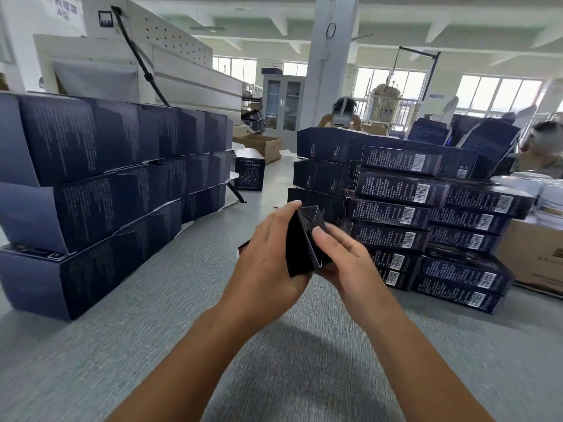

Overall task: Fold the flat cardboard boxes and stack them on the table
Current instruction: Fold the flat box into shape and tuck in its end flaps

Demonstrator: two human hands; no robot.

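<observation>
White paper sign, far left of the white square pillar, ends in "A区". Right of the pillar, dark blue printed cardboard boxes show barcodes, and their fine white print is too small to read.

Bright, even daylight; the windows far beyond the right hand are blown out white. That hand's fingers are motion-smeared. Soft shadow on the table just below the hand. Heavy fisheye bending toward the edges.

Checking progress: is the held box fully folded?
Partly folded: the box has end flaps angled up, unclosed, with left hand and right hand gripping it.
</observation>
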